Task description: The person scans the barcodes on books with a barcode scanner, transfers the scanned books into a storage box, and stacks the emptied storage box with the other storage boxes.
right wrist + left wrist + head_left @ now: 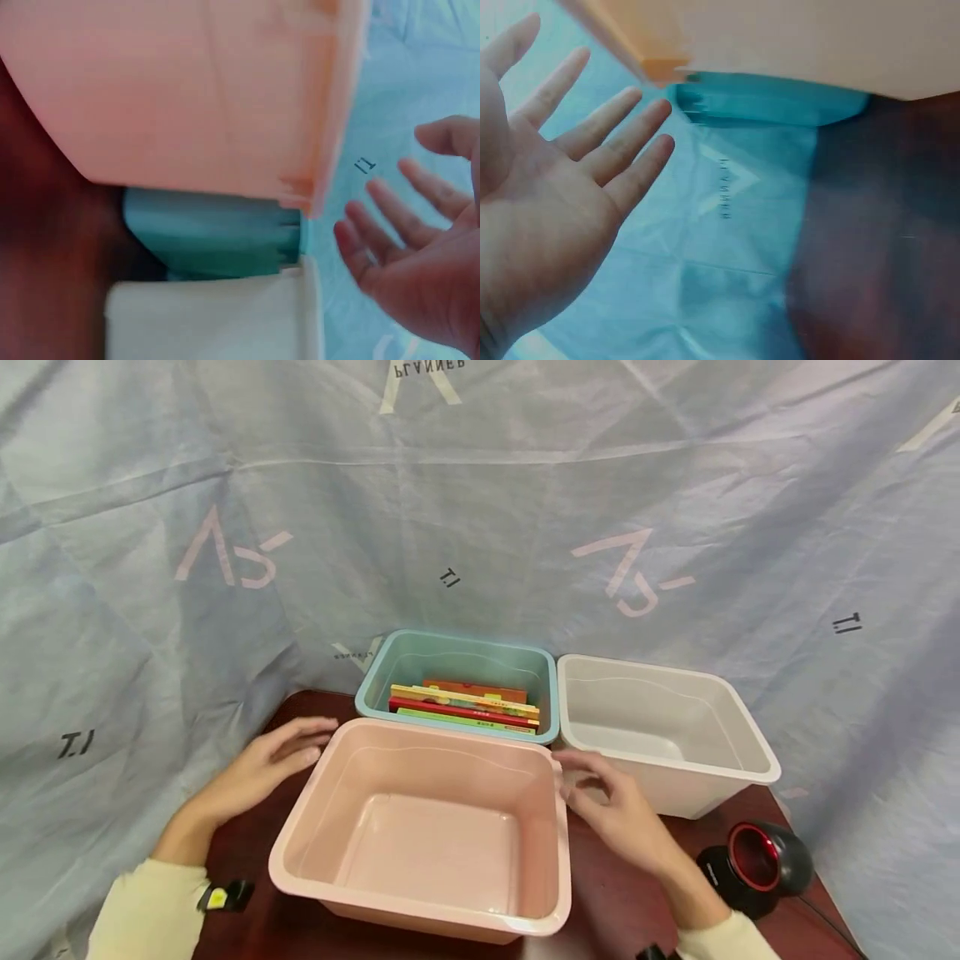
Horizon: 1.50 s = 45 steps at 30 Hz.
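Observation:
A pink plastic bin [435, 843], with nothing inside, stands at the front of the dark red table between my two hands. My left hand [273, 764] is beside its left rim; in the left wrist view that hand [562, 172] has its fingers spread and the palm bare. On the other side, my right hand [618, 806] is near the bin's right rim, fingers loosely bent. The right wrist view shows the right hand [420, 247] apart from the pink bin wall [180, 97], holding nothing.
Behind the pink bin stands a teal bin [551, 693] with several thin books [465, 706] in it. To its right is a white bin [667, 760]. A black and red round device [757, 864] with a cable sits at the table's right edge. Grey-blue printed cloth [480, 527] hangs behind.

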Each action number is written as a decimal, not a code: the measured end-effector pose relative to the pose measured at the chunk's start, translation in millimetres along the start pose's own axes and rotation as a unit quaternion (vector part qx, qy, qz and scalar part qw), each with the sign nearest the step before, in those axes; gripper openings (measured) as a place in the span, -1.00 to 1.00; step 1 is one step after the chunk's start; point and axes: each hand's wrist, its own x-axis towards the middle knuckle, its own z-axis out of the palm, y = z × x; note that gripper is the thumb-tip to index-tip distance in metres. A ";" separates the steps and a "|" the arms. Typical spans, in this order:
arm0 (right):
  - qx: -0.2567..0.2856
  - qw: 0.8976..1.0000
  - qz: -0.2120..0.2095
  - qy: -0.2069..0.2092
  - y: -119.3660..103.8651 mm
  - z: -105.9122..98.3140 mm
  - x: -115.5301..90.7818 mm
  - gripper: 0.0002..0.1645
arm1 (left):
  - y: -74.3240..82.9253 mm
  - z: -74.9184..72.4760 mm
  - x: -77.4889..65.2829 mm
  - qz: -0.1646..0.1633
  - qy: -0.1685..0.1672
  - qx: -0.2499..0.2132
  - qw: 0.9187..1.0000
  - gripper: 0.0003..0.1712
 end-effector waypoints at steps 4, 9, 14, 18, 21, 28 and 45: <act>0.042 0.998 0.011 0.035 8.3 17.2 -35.2 -0.52 | -15.4 13.0 -28.8 -0.002 -0.005 -0.055 0.998 -0.46; 0.091 0.993 0.036 0.066 12.5 36.8 -58.9 -0.48 | -33.0 23.2 -46.6 -0.035 0.007 -0.086 0.996 -0.44; 0.133 0.984 0.079 0.088 16.8 54.0 -64.1 -0.49 | -38.5 24.8 -54.2 -0.036 -0.011 -0.160 0.986 -0.43; 0.130 0.980 0.078 0.127 21.4 67.0 -65.4 -0.50 | -39.6 26.5 -56.2 -0.029 -0.007 -0.200 0.979 -0.44; 0.119 0.976 0.085 0.159 21.7 72.8 -65.8 -0.50 | -37.8 31.4 -58.9 -0.020 0.010 -0.228 0.973 -0.45; 0.126 0.961 0.106 0.222 10.1 62.8 -72.6 -0.46 | -16.3 48.7 -64.0 0.019 0.040 -0.263 0.964 -0.40; 0.158 0.955 0.053 0.243 -30.5 -68.4 -88.4 -0.53 | 106.4 86.4 -13.5 0.062 0.079 -0.199 0.975 -0.49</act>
